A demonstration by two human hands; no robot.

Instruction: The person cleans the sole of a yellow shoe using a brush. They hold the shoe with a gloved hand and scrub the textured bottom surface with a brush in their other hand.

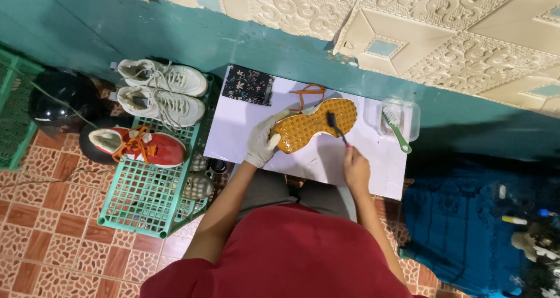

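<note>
Gloved, your left hand (261,142) is clamping the shoe (315,125) sole-up, so your right hand (356,168), closed around the brush (335,126), is reaching its tread.

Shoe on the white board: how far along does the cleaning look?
In hand: the gloved left hand holds the shoe sole-up while the right hand works a small dark brush on the sole. Done: cannot tell; the yellow sole shows no obvious dirt. Left: its red mate and two white sneakers sit on the green rack; the green-handled brush lies unused.
</note>
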